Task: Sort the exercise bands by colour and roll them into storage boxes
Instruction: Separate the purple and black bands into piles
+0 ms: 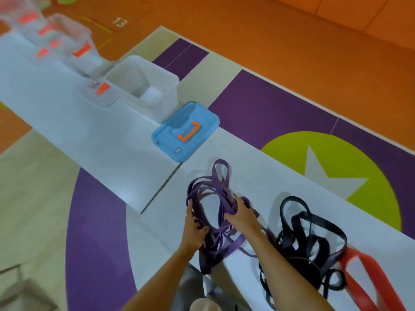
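A tangled bundle of purple exercise bands [213,187] lies on the white table [89,135] in front of me. My left hand [194,225] grips the bundle's left side, and my right hand [241,213] grips its right side. Some purple loops hang over the table's near edge. To the right lies a heap of black bands [307,234], and a red band [368,274] sits at the lower right. An open clear storage box [157,86] stands further along the table, with a blue lid [186,131] bearing an orange handle beside it.
More clear boxes with orange clips [56,34] stand blurred at the far left end of the table. A seam [161,189] divides two table tops. The floor around is orange, purple and beige, with a green circle at the right.
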A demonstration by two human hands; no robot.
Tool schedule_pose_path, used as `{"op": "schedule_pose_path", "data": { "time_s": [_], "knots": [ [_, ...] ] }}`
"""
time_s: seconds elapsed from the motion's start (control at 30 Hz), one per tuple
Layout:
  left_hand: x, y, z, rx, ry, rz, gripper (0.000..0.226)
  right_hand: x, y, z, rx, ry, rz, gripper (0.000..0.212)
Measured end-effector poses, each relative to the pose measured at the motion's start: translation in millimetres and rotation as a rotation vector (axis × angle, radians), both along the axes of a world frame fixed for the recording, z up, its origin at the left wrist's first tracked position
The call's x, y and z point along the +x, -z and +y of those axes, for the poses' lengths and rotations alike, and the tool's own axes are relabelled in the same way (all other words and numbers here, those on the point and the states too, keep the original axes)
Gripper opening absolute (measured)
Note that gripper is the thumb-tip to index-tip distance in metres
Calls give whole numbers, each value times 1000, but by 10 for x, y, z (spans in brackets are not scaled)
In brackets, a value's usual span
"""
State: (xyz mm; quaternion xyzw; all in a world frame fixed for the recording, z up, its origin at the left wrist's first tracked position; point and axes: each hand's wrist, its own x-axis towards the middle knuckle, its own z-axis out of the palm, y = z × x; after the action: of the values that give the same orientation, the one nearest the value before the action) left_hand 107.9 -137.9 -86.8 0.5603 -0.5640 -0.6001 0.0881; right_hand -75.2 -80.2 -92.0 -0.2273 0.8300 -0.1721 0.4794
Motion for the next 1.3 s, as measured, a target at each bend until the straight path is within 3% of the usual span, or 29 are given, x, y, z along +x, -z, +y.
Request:
{"op": "schedule_pose_path", "data": {
  "time_s": [0.27,0.43,0.6,0.77,0.87,1.13,1.3],
  "knots": [
    [14,-31,-43,166,-19,-52,94,139,-45,167,-126,-2,36,69],
    [-65,-118,-29,278,-37,-20,82,112,-62,251,-74,55,-187,66],
    [-207,-302,-33,400,-15,30,64,215,-75,317,-125,43,-198,60],
    [-177,-409,-96,407,16,25,104,316,-300,340,-265,42,-179,80],
    [-121,-436,-134,365,-11,80,113,360,-426,303,-314,50,-167,88],
    [353,-799,-427,334,15,167,93,700,-732,-61,-282,-168,-130,90],
    [959,-912,-778,272,-174,267,90,1235,-924,-598,-386,-283,-112,78]
  ]
}}
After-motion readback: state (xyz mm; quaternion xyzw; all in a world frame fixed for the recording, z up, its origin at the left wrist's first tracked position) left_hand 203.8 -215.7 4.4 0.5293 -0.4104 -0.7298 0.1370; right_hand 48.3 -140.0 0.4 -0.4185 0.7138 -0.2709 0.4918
